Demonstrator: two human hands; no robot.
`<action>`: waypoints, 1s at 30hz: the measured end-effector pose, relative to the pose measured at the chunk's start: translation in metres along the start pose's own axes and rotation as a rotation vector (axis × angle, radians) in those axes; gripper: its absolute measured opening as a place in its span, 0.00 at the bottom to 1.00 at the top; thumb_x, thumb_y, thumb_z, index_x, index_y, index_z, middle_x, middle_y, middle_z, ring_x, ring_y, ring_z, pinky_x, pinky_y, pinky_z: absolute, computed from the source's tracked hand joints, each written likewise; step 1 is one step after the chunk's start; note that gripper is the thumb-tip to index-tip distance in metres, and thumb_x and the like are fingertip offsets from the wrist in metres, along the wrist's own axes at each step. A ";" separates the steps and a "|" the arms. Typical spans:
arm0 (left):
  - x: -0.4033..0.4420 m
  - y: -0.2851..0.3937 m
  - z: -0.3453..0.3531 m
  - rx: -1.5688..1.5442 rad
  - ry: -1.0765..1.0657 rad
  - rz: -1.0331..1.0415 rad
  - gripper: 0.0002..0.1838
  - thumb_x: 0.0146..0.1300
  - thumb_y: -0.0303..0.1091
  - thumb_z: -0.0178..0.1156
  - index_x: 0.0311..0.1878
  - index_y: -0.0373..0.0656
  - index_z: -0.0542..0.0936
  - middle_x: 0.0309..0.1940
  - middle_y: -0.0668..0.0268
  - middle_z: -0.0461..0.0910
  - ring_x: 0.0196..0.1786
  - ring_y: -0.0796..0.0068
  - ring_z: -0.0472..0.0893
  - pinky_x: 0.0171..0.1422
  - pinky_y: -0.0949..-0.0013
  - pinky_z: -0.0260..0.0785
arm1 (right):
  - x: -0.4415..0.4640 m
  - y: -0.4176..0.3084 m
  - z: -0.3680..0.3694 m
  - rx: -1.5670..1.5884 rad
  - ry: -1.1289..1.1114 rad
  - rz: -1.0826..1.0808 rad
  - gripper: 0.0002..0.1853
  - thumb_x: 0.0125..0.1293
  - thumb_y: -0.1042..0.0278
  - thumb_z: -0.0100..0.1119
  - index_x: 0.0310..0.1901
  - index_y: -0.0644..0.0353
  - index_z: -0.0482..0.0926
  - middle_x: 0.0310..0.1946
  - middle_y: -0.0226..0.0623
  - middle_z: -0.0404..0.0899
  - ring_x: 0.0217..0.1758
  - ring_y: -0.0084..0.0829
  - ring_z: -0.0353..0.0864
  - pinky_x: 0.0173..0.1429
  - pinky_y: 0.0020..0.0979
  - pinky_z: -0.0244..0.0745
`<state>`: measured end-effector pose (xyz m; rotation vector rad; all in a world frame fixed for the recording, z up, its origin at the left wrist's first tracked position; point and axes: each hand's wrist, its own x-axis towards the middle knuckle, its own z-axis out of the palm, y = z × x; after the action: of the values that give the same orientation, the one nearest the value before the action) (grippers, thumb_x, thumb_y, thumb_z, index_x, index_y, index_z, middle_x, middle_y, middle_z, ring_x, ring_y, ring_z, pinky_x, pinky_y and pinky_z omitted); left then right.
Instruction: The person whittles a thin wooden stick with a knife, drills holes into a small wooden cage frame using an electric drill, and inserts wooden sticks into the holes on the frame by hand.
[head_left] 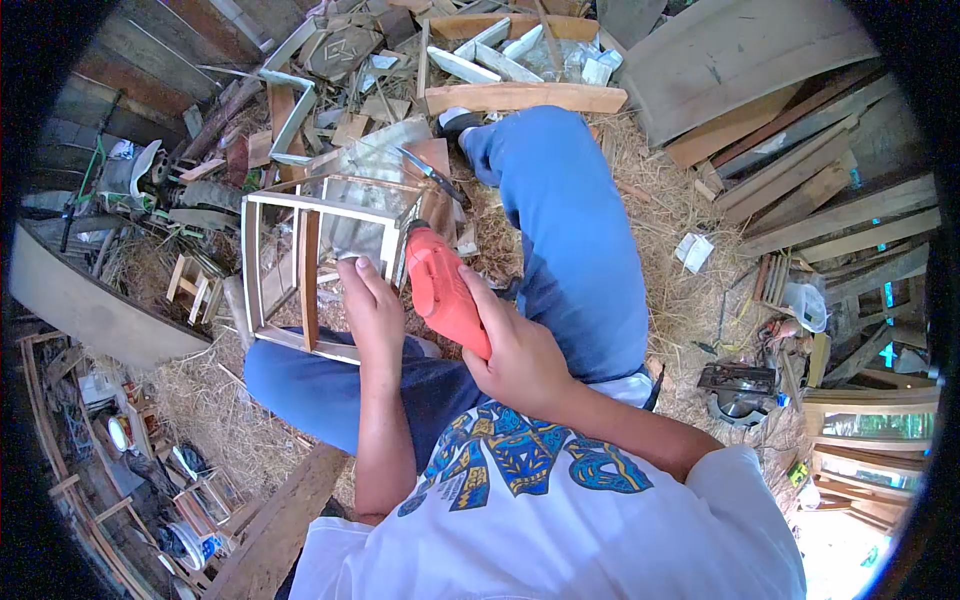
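A red power drill point(440, 290) is in my right hand point(520, 360), its fingers wrapped round the body. Its front end points up and left, at the right upper corner of a small box-shaped wooden frame point(325, 206); whether it touches the wood I cannot make out. The frame has pale edges and one brown slat point(309, 275), and rests by my bent left leg. My left hand point(375, 315) is at the frame's near right side, fingers closed at its edge; its grip is partly hidden. A knife-like blue and black tool point(432, 175) lies just beyond the frame.
Ahead, a larger wooden frame point(525, 98) holds white pieces. Boards point(800, 190) are stacked at the right, near a white paper scrap point(694, 252) and a dark metal tool point(738, 390). A curved panel point(100, 300) stands left; a plank point(275, 525) lies beside me. Straw covers the ground.
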<state>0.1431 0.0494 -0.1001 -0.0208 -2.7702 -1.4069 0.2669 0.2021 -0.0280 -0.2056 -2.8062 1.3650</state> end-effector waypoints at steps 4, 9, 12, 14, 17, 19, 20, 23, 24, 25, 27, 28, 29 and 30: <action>0.000 -0.001 -0.001 -0.036 -0.027 -0.005 0.16 0.82 0.39 0.40 0.48 0.33 0.67 0.32 0.42 0.75 0.34 0.38 0.75 0.43 0.47 0.66 | 0.005 0.003 0.005 -0.002 0.037 -0.047 0.46 0.58 0.74 0.64 0.77 0.60 0.53 0.52 0.58 0.80 0.47 0.56 0.84 0.47 0.49 0.81; -0.002 -0.002 0.000 -0.025 -0.022 0.032 0.16 0.82 0.39 0.40 0.49 0.33 0.67 0.34 0.40 0.76 0.36 0.36 0.75 0.44 0.47 0.67 | 0.007 0.001 0.007 -0.005 0.013 -0.047 0.46 0.59 0.71 0.65 0.77 0.64 0.52 0.52 0.58 0.80 0.51 0.58 0.82 0.55 0.50 0.78; -0.006 0.004 -0.001 -0.015 -0.022 0.020 0.15 0.82 0.39 0.40 0.48 0.34 0.67 0.31 0.41 0.75 0.34 0.36 0.75 0.42 0.47 0.67 | 0.009 0.002 0.009 -0.002 0.023 -0.037 0.46 0.58 0.71 0.65 0.77 0.64 0.52 0.53 0.59 0.79 0.51 0.58 0.82 0.55 0.50 0.79; -0.007 0.009 -0.002 -0.006 -0.024 0.003 0.15 0.82 0.39 0.40 0.47 0.34 0.67 0.29 0.42 0.75 0.32 0.37 0.75 0.40 0.47 0.67 | 0.010 0.002 0.011 0.001 0.032 -0.040 0.46 0.58 0.71 0.65 0.77 0.64 0.52 0.53 0.60 0.79 0.51 0.59 0.82 0.55 0.50 0.79; -0.008 0.008 -0.002 0.008 -0.016 -0.013 0.15 0.82 0.40 0.40 0.46 0.35 0.66 0.25 0.44 0.75 0.29 0.39 0.75 0.36 0.48 0.66 | 0.011 0.001 0.011 0.002 0.028 -0.030 0.46 0.58 0.71 0.65 0.77 0.64 0.52 0.52 0.60 0.79 0.49 0.59 0.83 0.54 0.51 0.79; -0.008 0.006 0.000 -0.002 0.020 0.040 0.15 0.82 0.40 0.40 0.45 0.36 0.66 0.24 0.46 0.75 0.27 0.42 0.76 0.34 0.49 0.66 | 0.010 0.001 0.012 -0.004 0.015 -0.015 0.46 0.58 0.71 0.65 0.77 0.64 0.52 0.51 0.60 0.79 0.48 0.59 0.83 0.54 0.51 0.80; -0.008 0.006 -0.002 -0.003 0.017 0.040 0.15 0.82 0.40 0.40 0.45 0.36 0.66 0.24 0.46 0.75 0.27 0.42 0.76 0.34 0.49 0.66 | 0.010 0.002 0.013 -0.022 0.021 -0.032 0.46 0.58 0.71 0.65 0.77 0.64 0.52 0.51 0.60 0.80 0.48 0.58 0.83 0.53 0.50 0.80; -0.008 0.010 -0.006 -0.045 -0.093 -0.105 0.23 0.82 0.46 0.40 0.55 0.29 0.68 0.36 0.42 0.76 0.38 0.43 0.76 0.48 0.50 0.68 | 0.009 0.004 0.016 -0.039 0.034 -0.055 0.46 0.58 0.71 0.65 0.77 0.65 0.52 0.49 0.60 0.80 0.46 0.57 0.84 0.52 0.50 0.80; -0.007 0.008 -0.005 -0.068 -0.091 -0.104 0.23 0.82 0.45 0.40 0.53 0.29 0.68 0.36 0.43 0.76 0.39 0.45 0.75 0.49 0.51 0.68 | 0.009 0.004 0.017 -0.038 0.041 -0.064 0.46 0.58 0.71 0.65 0.77 0.66 0.52 0.48 0.59 0.80 0.46 0.56 0.84 0.51 0.49 0.80; -0.007 0.006 -0.004 -0.091 -0.090 -0.104 0.23 0.82 0.45 0.40 0.51 0.29 0.69 0.36 0.44 0.75 0.39 0.47 0.75 0.49 0.52 0.68 | 0.010 0.004 0.016 -0.039 0.042 -0.061 0.46 0.58 0.71 0.65 0.77 0.66 0.52 0.48 0.59 0.80 0.46 0.56 0.84 0.51 0.49 0.80; -0.008 0.002 -0.001 -0.064 -0.049 -0.045 0.19 0.82 0.43 0.40 0.49 0.33 0.68 0.31 0.45 0.76 0.34 0.46 0.76 0.43 0.51 0.68 | 0.011 0.002 0.016 -0.026 0.028 -0.033 0.46 0.58 0.71 0.65 0.76 0.66 0.51 0.48 0.59 0.80 0.46 0.57 0.84 0.50 0.49 0.81; -0.008 0.001 0.000 -0.035 -0.005 0.013 0.16 0.82 0.42 0.40 0.47 0.36 0.68 0.26 0.46 0.76 0.29 0.45 0.77 0.37 0.50 0.68 | 0.011 0.001 0.016 -0.028 0.030 -0.031 0.46 0.58 0.71 0.65 0.76 0.66 0.51 0.48 0.59 0.80 0.46 0.57 0.84 0.50 0.49 0.81; -0.008 0.000 0.000 -0.037 -0.008 0.015 0.16 0.82 0.42 0.40 0.47 0.36 0.68 0.26 0.46 0.76 0.29 0.45 0.77 0.37 0.50 0.68 | 0.011 0.000 0.015 -0.021 0.016 -0.004 0.46 0.58 0.73 0.65 0.76 0.64 0.52 0.53 0.59 0.78 0.49 0.56 0.83 0.51 0.49 0.81; -0.008 -0.002 -0.001 -0.054 -0.017 0.007 0.16 0.82 0.42 0.40 0.47 0.36 0.68 0.27 0.46 0.76 0.30 0.44 0.77 0.38 0.50 0.68 | 0.010 -0.001 0.015 -0.014 0.002 0.024 0.45 0.58 0.75 0.64 0.76 0.63 0.53 0.58 0.58 0.77 0.52 0.56 0.83 0.52 0.48 0.80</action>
<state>0.1510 0.0478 -0.1012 -0.0435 -2.7415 -1.4871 0.2554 0.1907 -0.0372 -0.2421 -2.8217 1.3491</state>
